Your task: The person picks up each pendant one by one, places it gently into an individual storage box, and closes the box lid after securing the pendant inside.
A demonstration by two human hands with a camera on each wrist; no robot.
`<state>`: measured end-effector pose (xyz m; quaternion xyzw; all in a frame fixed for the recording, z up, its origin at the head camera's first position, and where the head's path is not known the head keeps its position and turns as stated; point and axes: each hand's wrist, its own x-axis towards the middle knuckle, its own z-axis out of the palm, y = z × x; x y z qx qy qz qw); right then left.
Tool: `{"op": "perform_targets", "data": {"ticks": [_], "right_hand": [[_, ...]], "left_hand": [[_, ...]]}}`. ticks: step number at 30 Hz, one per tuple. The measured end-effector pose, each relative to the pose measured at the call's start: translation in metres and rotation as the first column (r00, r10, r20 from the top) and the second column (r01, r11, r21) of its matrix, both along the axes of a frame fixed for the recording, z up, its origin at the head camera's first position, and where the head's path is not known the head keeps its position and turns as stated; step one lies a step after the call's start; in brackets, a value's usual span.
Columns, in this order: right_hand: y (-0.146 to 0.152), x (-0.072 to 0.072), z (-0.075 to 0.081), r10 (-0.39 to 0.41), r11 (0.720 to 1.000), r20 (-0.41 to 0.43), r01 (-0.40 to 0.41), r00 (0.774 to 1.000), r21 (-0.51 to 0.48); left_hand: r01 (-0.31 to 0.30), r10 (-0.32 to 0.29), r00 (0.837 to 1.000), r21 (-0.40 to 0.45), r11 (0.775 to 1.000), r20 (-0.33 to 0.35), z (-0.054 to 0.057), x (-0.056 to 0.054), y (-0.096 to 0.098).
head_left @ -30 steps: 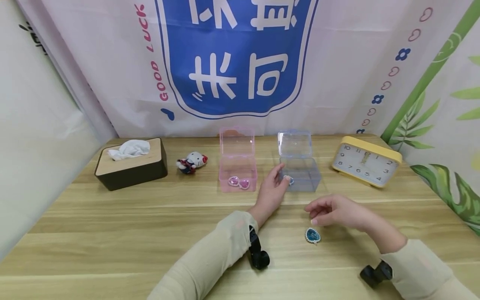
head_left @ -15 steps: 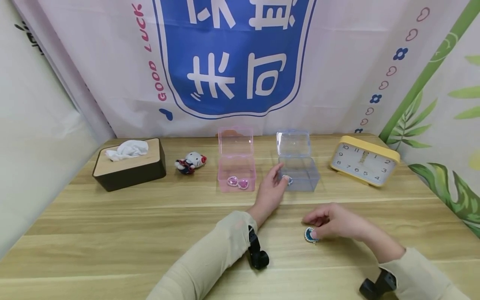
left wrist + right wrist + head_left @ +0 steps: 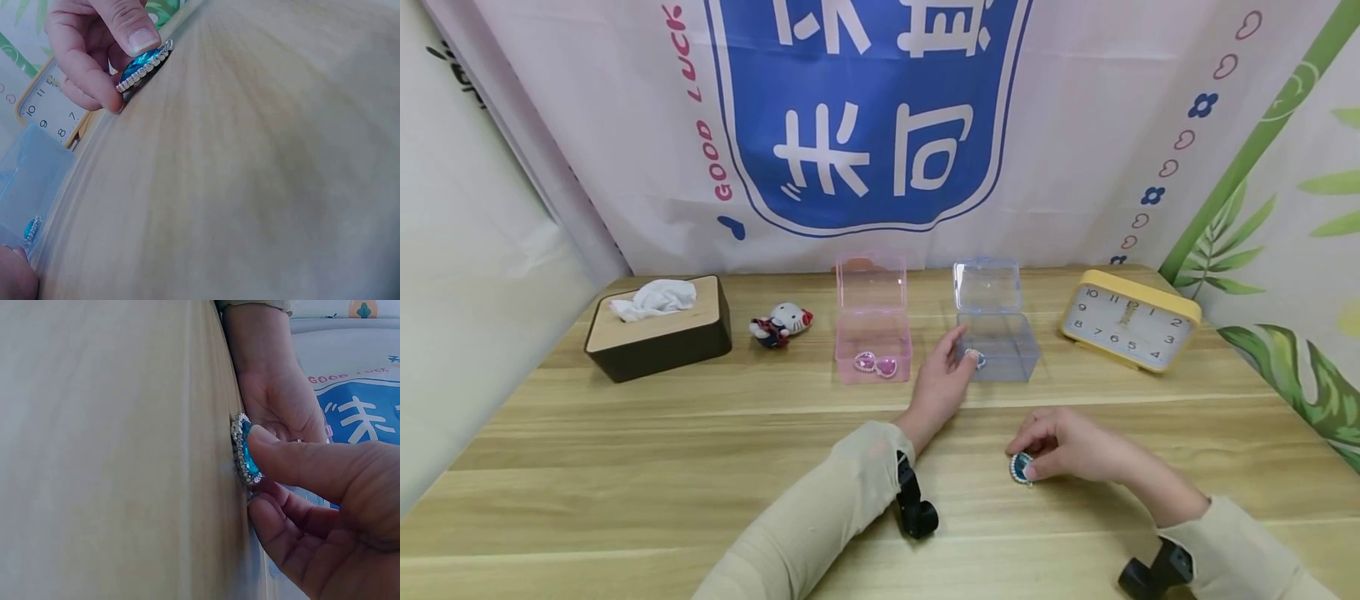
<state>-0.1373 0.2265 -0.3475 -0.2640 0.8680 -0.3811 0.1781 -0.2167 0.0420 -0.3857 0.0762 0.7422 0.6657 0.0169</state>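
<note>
In the head view my right hand (image 3: 1067, 446) pinches a teardrop blue gem pendant (image 3: 1020, 468) with a pearly white border, low over the table. The left wrist view shows its thumb on the blue stone and a finger at the rim of the pendant (image 3: 145, 67), which is tilted with one edge near the wood. My left hand (image 3: 942, 379) rests against the left front corner of a clear blue lidded box (image 3: 1011, 354), its fingers fairly straight. Inside that box lies another blue gem (image 3: 32, 229), partly behind the left thumb in the head view. The box lid stands up.
Left of the blue box stands a pink box (image 3: 874, 329), lid up, with two pink gems (image 3: 876, 365) inside. A plush cat toy (image 3: 782, 325) and a tissue box (image 3: 658, 333) are farther left. A yellow clock (image 3: 1131, 321) stands at the right.
My right hand has come down toward me onto the blue gem pendant and now pinches it, tilting it slightly. The left hand has stayed at the blue box.
</note>
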Motion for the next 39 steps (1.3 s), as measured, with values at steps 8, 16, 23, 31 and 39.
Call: {"op": "perform_targets", "data": {"ticks": [8,16,23,31,39], "right_hand": [[-0.004,0.001,0.001,-0.05,0.999,-0.005,0.05,0.999,0.012],[-0.004,-0.004,-0.003,-0.128,0.989,0.123,0.136,0.984,-0.054],[-0.001,-0.01,0.001,-0.177,0.977,0.211,0.197,0.961,-0.076],[0.0,-0.016,0.01,-0.242,0.967,0.162,0.251,0.957,-0.042],[-0.002,-0.022,0.022,-0.284,0.954,0.135,0.293,0.949,-0.054]], "left_hand": [[-0.002,0.002,1.0,-0.014,1.0,-0.003,0.003,0.001,-0.001],[-0.008,0.008,1.0,-0.021,1.0,-0.005,0.002,-0.001,-0.001],[-0.009,0.009,1.0,-0.016,1.0,0.001,0.002,-0.001,-0.001],[-0.006,0.006,1.0,-0.006,1.0,-0.005,0.003,0.0,-0.001],[0.001,0.0,1.0,-0.03,1.0,0.016,0.001,0.0,-0.001]]}}
